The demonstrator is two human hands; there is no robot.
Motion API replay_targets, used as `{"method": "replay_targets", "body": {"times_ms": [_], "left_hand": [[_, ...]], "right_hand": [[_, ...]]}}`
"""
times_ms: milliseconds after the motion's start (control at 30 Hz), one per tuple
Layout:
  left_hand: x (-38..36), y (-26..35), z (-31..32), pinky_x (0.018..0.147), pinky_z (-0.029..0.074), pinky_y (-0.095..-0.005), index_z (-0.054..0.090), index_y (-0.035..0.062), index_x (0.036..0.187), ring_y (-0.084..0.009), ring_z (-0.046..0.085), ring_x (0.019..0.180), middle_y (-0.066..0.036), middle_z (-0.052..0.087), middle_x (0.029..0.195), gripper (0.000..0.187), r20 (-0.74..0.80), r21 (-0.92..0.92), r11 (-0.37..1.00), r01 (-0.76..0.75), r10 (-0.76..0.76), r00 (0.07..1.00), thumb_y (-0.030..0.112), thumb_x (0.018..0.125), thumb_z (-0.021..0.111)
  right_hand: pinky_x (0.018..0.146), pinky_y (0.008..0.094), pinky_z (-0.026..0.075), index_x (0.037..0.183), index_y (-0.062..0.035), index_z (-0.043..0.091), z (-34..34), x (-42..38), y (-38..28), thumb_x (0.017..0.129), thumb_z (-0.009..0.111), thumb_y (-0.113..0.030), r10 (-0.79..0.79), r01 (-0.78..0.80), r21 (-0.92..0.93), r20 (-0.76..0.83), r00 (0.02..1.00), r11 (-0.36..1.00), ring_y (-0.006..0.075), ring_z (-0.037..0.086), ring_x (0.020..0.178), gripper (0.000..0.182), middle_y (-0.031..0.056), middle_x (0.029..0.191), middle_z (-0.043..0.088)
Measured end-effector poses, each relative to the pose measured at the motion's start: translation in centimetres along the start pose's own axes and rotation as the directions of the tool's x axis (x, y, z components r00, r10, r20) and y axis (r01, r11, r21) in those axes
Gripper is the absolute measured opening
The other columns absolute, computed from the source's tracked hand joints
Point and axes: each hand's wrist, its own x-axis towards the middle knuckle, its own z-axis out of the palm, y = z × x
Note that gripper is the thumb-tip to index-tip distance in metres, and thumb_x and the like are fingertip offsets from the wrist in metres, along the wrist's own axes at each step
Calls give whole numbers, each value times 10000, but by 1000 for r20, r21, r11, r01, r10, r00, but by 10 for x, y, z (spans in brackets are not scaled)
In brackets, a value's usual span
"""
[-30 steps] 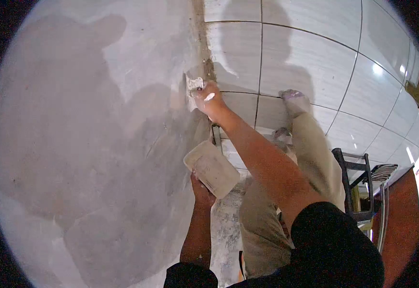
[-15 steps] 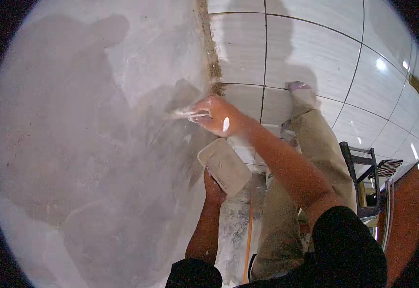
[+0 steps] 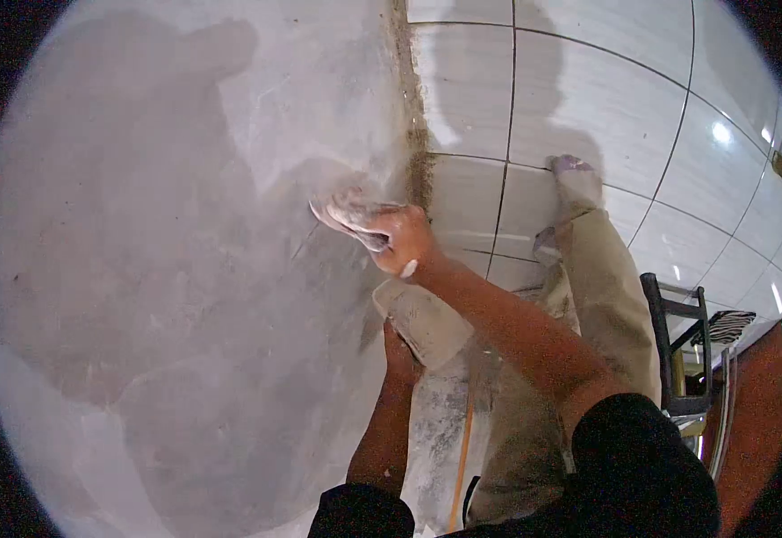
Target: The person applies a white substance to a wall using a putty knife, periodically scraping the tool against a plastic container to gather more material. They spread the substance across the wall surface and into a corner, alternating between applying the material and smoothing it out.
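Curled closed around a flat tool (image 3: 348, 215) smeared with whitish material, the right hand (image 3: 401, 238) is at the grey surface (image 3: 185, 269). The outer end of the tool points left, away from the wrist, which has a white smear (image 3: 410, 268) on it; whether its edge touches the surface I cannot tell. Just below, the left hand (image 3: 402, 354) grips the pale tray (image 3: 425, 325) at its lower left side, partly closed, the fingers beneath hidden from view. The tray lies tilted, near the right forearm (image 3: 516, 332). Above the right hand, a rough brown strip (image 3: 417, 134) runs between the grey surface and the large pale tiles (image 3: 597, 99). On the tiles rests a foot (image 3: 577, 179), with tan trousers (image 3: 615, 287) reaching back towards the black sleeve (image 3: 646, 457). Farther right stand a black frame (image 3: 666, 345) and, beside it, a striped item (image 3: 731, 326). An orange strip (image 3: 462, 462) runs below the tray.
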Motion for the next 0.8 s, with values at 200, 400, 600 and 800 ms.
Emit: {"method": "replay_targets", "body": {"times_ms": [200, 400, 600, 800], "left_hand": [[-20, 2, 61, 997, 369, -433, 346, 65, 1340, -291, 466, 1160, -131, 457, 1293, 609, -53, 196, 981, 8, 3, 999, 497, 910, 357], [-12, 0, 51, 909, 429, -485, 389, 101, 1292, -315, 482, 1114, -119, 496, 1222, 562, -15, 160, 987, -12, 14, 1000, 492, 889, 398], [-9, 1, 58, 980, 387, -457, 339, 73, 1345, -307, 474, 1154, -134, 457, 1292, 595, -56, 169, 985, -20, 30, 998, 487, 918, 310], [3, -1, 24, 968, 394, -455, 347, 68, 1336, -302, 481, 1146, -134, 466, 1279, 595, 61, 149, 988, -49, 40, 997, 490, 918, 318]], "right_hand": [[864, 326, 448, 1089, -9, 604, -68, 36, 16, 764, 635, -139, 251, -238, -138, 83, 965, 961, 269, 599, 975, 352, 211, 1051, 618], [848, 310, 444, 1138, 14, 558, -42, 71, 5, 805, 605, -150, 151, -148, 116, -14, 988, 982, 278, 601, 953, 374, 219, 1046, 615], [786, 346, 476, 1099, -22, 600, -37, 53, 0, 799, 585, -76, 102, -101, -19, 78, 992, 995, 287, 618, 903, 305, 187, 1023, 628], [789, 404, 479, 1052, -86, 639, -33, 6, -12, 701, 588, -14, -137, 135, 18, 142, 980, 991, 327, 609, 899, 363, 164, 1037, 627]]}}
